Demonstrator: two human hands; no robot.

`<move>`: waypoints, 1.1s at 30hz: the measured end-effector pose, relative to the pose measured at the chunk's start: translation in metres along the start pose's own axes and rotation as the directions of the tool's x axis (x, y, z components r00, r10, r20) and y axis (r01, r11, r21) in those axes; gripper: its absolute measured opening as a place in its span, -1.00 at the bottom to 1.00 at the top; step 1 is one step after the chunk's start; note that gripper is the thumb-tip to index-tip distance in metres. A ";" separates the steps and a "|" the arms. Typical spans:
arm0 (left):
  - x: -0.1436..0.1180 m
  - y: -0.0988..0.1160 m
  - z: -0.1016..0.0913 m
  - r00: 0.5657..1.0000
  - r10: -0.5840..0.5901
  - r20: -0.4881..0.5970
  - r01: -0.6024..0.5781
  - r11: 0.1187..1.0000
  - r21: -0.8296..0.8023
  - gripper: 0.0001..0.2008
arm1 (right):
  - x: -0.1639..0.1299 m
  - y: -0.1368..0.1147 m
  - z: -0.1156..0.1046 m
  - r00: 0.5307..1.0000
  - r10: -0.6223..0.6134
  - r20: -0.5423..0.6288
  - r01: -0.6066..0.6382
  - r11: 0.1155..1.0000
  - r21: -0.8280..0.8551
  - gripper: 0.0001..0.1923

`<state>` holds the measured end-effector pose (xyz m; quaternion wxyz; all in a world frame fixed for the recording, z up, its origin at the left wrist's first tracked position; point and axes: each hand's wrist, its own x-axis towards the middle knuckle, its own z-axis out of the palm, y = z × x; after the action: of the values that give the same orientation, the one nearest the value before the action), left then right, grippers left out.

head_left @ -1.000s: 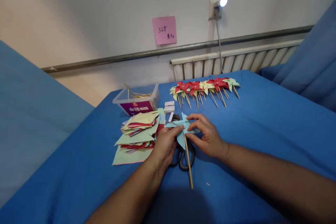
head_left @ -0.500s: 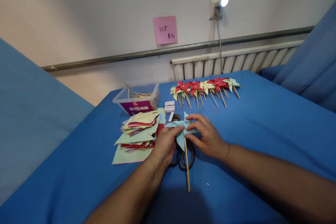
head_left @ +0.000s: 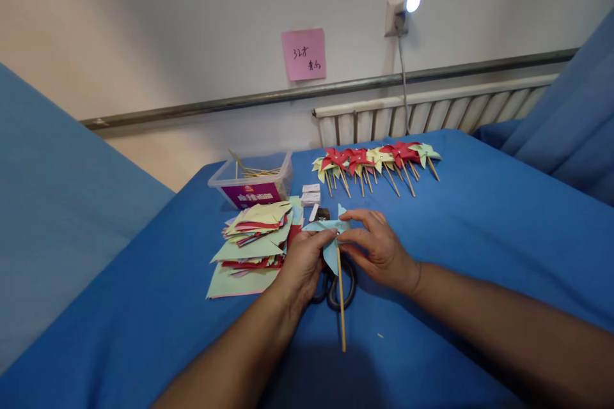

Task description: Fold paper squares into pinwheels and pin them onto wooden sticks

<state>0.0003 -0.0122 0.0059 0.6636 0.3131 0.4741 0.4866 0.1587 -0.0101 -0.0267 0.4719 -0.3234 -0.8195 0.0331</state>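
A light blue paper pinwheel [head_left: 330, 258] on a thin wooden stick [head_left: 342, 313] is held above the table. My left hand [head_left: 306, 260] is closed on it from the left, the thumb pressed near its centre pin. From the right, the fingers of my right hand [head_left: 377, 247] are bent against the pinwheel's middle and right-hand blades, partly covering them. Below the hands lie scissors [head_left: 350, 294] with black handles; their blades are hidden. Left of my left hand are stacks of cut coloured paper [head_left: 256, 249].
A clear plastic box [head_left: 252, 185] of wooden sticks stands at the back left. Several finished pinwheels [head_left: 378, 160] lie in a row at the back. Two small white boxes [head_left: 311, 194] sit between them. A blue cloth covers the table [head_left: 480, 230]; a radiator [head_left: 432, 108] is behind.
My right fingers have closed in farther over the pinwheel's centre and right blades. The stick's lower end has swung slightly left. My left hand keeps its grip.
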 end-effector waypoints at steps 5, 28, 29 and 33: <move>0.002 0.000 -0.003 1.000 0.023 -0.007 -0.022 1.000 0.015 -0.81 | 0.002 0.000 -0.004 0.998 -0.057 0.004 0.057 0.997 -0.044 -0.84; 0.006 -0.002 -0.007 0.999 -0.039 -0.011 0.039 0.999 0.015 -0.78 | 0.001 0.006 -0.003 1.000 -0.020 -0.023 0.019 0.998 -0.057 -0.79; 0.007 -0.002 -0.008 0.999 -0.033 -0.006 0.033 0.999 0.009 -0.78 | 0.001 0.006 -0.003 1.000 -0.025 -0.014 0.024 0.998 -0.052 -0.79; 0.006 0.000 -0.009 1.000 -0.014 0.013 0.015 1.000 -0.023 -0.75 | 0.003 0.003 -0.004 0.998 -0.060 0.028 0.062 0.997 -0.056 -0.80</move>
<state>-0.0078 -0.0069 0.0003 0.6737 0.3051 0.4665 0.4852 0.1624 -0.0072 -0.0233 0.4523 -0.3111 -0.8358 -0.0005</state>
